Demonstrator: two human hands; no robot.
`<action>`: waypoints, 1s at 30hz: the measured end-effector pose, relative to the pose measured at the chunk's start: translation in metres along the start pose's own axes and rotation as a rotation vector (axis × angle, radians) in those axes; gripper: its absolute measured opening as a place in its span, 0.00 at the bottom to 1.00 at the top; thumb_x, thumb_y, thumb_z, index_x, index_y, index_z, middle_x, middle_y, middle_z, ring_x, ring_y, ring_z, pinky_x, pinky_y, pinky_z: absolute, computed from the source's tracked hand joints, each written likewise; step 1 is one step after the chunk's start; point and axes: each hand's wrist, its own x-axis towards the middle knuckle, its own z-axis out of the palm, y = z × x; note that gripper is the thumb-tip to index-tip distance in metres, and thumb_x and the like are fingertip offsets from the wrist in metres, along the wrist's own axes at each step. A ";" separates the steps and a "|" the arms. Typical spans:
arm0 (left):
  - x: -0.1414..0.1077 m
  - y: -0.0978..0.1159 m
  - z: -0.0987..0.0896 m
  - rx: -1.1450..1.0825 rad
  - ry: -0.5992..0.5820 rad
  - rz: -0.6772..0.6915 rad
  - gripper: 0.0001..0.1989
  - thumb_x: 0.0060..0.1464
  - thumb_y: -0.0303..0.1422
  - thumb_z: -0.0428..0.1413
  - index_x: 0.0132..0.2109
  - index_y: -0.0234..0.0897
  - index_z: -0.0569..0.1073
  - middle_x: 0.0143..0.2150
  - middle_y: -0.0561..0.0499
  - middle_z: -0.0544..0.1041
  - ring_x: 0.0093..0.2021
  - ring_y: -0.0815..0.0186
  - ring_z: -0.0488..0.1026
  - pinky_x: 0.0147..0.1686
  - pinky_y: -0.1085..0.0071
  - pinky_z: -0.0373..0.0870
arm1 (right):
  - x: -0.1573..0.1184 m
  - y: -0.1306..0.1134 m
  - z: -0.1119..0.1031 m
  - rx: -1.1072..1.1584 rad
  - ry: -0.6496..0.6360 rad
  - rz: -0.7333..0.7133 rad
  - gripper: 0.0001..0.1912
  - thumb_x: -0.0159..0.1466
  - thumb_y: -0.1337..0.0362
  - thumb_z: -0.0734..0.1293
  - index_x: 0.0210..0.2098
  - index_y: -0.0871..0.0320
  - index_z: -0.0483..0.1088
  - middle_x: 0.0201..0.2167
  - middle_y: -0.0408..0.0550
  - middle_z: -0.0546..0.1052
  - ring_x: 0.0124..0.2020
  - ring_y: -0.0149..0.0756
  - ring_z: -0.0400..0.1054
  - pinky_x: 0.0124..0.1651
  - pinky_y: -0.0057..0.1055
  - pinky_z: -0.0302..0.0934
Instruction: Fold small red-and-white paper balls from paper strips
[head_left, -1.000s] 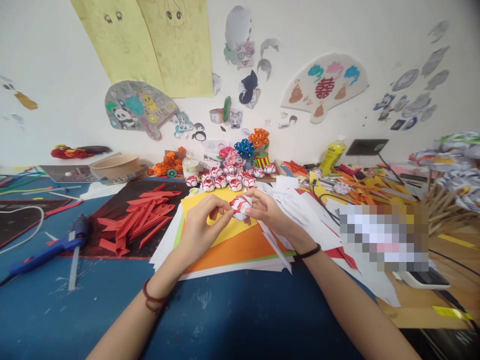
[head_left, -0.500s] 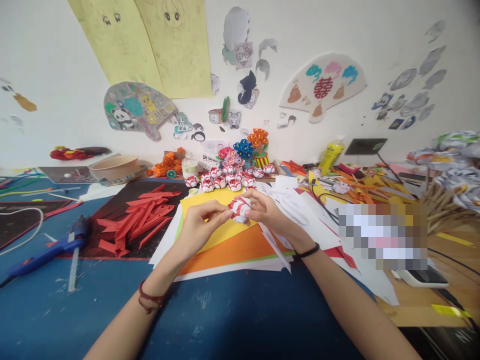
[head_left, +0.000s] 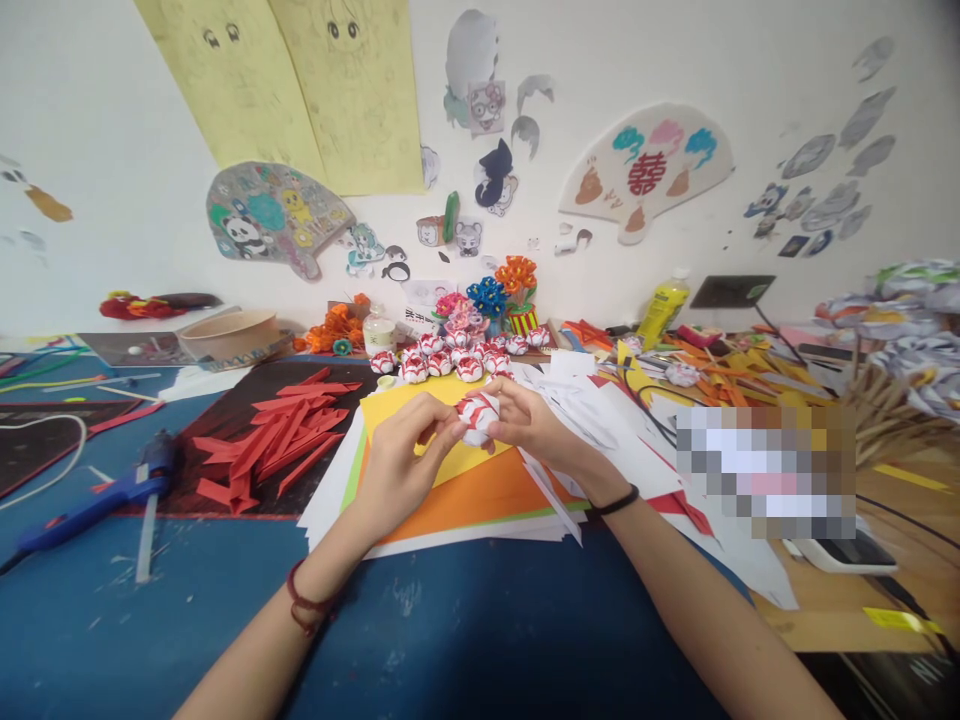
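A red and white folded paper flower (head_left: pixel 478 418) is held up between both hands, above a stack of coloured sheets. My left hand (head_left: pixel 405 450) pinches its left side with thumb and forefinger. On the other side, my right hand (head_left: pixel 529 425) grips the flower with curled fingers. Beneath them lie a yellow sheet (head_left: pixel 382 405) and an orange sheet (head_left: pixel 457 505). Several finished flowers of the same red and white kind (head_left: pixel 469 368) stand in a cluster just behind the hands.
Folded red paper strips (head_left: pixel 277 440) are heaped on a dark mat at left, beside a blue glue gun (head_left: pixel 135 485). A bowl (head_left: pixel 229 338), a small jar (head_left: pixel 379 332) and a yellow bottle (head_left: pixel 664 312) stand along the wall. White papers (head_left: pixel 637 440) and cables spread to the right.
My left hand and forearm have shifted slightly to the right, and the flower has turned a little in the fingers. My right hand has hardly moved.
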 end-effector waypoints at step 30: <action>-0.006 -0.014 -0.001 0.373 0.154 0.366 0.05 0.58 0.25 0.56 0.42 0.37 0.75 0.35 0.49 0.76 0.34 0.68 0.71 0.35 0.73 0.66 | 0.000 0.002 -0.003 -0.114 0.100 0.061 0.24 0.53 0.59 0.77 0.45 0.56 0.66 0.37 0.47 0.76 0.30 0.30 0.70 0.30 0.26 0.65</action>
